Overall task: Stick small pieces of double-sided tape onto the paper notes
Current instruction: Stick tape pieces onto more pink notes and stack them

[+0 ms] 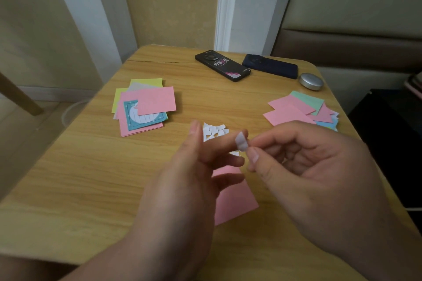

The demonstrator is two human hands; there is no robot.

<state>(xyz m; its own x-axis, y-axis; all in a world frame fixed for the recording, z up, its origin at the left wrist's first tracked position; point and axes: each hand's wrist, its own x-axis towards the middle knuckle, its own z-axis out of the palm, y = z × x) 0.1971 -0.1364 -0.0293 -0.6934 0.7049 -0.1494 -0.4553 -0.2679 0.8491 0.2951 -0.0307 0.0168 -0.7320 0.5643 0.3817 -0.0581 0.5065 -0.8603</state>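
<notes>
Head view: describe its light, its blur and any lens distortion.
Head view: soft, even light, no strong glare, only faint shadows on the table; the left hand and right hand look blurred, as does the tape piece between them; the black phone behind is sharper; the wide lens bows the white trim.

Tape piece (241, 141): small, white, roughly rectangular, on a fingertip of the left hand (189, 166). The right hand (308, 162) pinches its lower edge. It is held above the counter (91, 178). Tape pile (214, 132) - loose white scraps heaped on the counter just behind the hands. Pink note (233, 196) lies flat under the hands, partly hidden. Left stack of notes (143, 107) - pink, yellow, grey and one teal printed sheet, fanned out. Right stack of notes (301, 109) is pink, green and blue, also fanned.
</notes>
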